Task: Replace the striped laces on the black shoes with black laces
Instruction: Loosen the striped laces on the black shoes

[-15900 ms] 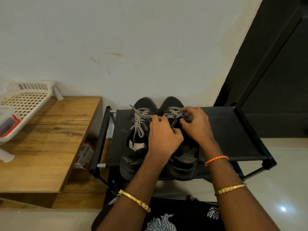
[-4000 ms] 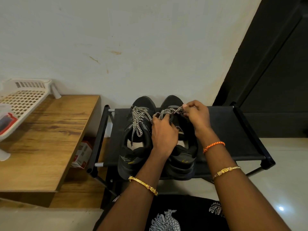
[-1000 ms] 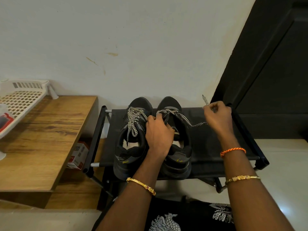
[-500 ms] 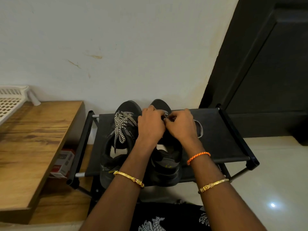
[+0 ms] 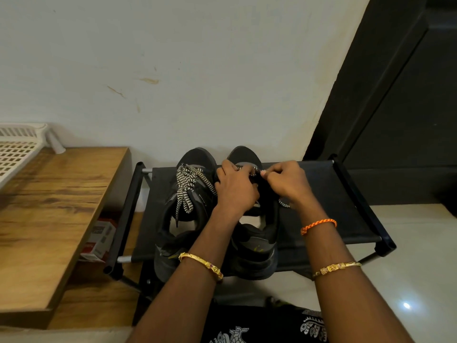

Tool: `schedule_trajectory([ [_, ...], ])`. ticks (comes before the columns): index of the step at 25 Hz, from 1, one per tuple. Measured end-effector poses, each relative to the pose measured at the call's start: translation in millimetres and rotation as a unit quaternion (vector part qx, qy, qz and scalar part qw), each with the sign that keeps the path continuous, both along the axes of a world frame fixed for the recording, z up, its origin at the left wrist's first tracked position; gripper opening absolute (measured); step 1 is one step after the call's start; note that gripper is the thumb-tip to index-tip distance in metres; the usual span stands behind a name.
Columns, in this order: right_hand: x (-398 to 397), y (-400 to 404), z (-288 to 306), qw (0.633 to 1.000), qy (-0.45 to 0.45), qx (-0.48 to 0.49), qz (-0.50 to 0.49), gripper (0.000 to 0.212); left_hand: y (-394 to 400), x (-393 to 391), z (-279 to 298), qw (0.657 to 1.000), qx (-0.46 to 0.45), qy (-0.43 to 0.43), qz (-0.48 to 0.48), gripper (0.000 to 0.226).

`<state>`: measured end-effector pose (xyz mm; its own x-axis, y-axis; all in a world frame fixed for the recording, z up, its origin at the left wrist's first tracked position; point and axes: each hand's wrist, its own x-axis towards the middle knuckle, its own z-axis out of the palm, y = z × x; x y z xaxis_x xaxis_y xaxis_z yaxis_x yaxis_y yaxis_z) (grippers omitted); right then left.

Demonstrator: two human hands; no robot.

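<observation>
Overhead, in the head view, two black shoes stand side by side, toes to the wall, on the fabric top of a black shoe rack (image 5: 329, 194). Left shoe (image 5: 184, 219): fully laced, its striped lace (image 5: 189, 186) knotted over the tongue with loose ends hanging toward the opening. Right shoe (image 5: 257, 243): both hands work over its forefoot. Left hand (image 5: 235, 189): rests on the right shoe's tongue area, fingers curled onto the upper eyelets; whether they pinch the lace cannot be told. Right hand (image 5: 284, 181): fingers curled, fingertips pinching the right shoe's striped lace (image 5: 252, 169) near the toe end of the lacing. A further stretch of this lace shows below the right wrist, lying on the rack fabric. Gold bangles circle both forearms; an orange thread band (image 5: 319, 225) sits on the right wrist. Surroundings: a wooden table (image 5: 49, 214) to the left carries a white plastic basket (image 5: 17, 149); a small red-and-white box (image 5: 100, 240) lies under the table edge. A dark door (image 5: 395, 95) stands at right.
</observation>
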<state>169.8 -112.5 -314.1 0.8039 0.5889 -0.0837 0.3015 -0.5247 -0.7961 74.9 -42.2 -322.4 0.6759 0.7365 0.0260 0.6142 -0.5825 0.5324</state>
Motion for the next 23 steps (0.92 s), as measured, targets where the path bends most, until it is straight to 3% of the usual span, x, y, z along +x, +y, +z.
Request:
schedule_trajectory([
  [5, -1, 0, -1, 1.000, 0.023, 0.011, -0.013, 0.021, 7, 0, -7, 0.989, -0.085, -0.115, 0.034, 0.017],
  [8, -1, 0, -1, 0.998, 0.048, 0.027, -0.021, 0.019, 8, -1, -4, 0.950, -0.209, -0.213, 0.090, 0.008],
  [9, -1, 0, 0, 0.998, 0.053, 0.029, -0.022, 0.018, 10, -2, -1, 0.912, -0.291, -0.261, 0.127, 0.005],
  [11, -1, 0, 0, 0.997, 0.063, 0.030, -0.021, 0.018, 14, -4, 7, 0.771, -0.483, -0.358, 0.209, 0.004],
  [12, -1, 0, 0, 0.997, 0.064, 0.030, -0.019, 0.018, 14, -6, 11, 0.714, -0.534, -0.388, 0.235, 0.006],
  [13, -1, 0, 0, 0.997, 0.064, 0.029, -0.017, 0.018, 14, -6, 12, 0.697, -0.541, -0.401, 0.246, 0.007],
  [14, -1, 0, 0, 0.997, 0.064, 0.029, -0.016, 0.018, 14, -6, 13, 0.720, -0.519, -0.391, 0.244, 0.006],
  [17, 2, -2, 0, 0.997, 0.066, 0.034, -0.008, 0.019, 13, -3, 6, 0.883, -0.332, -0.293, 0.156, 0.025],
  [19, 3, -2, 0, 0.997, 0.065, 0.030, 0.002, 0.019, 13, -2, 5, 0.960, -0.178, -0.190, 0.100, 0.014],
  [21, 2, -1, -1, 0.998, 0.057, 0.017, 0.010, 0.018, 12, 0, 5, 0.986, -0.090, -0.107, 0.089, 0.009],
  [23, 1, 0, 0, 0.999, 0.051, 0.011, 0.010, 0.017, 9, 4, 2, 0.990, -0.076, -0.071, 0.097, 0.016],
])
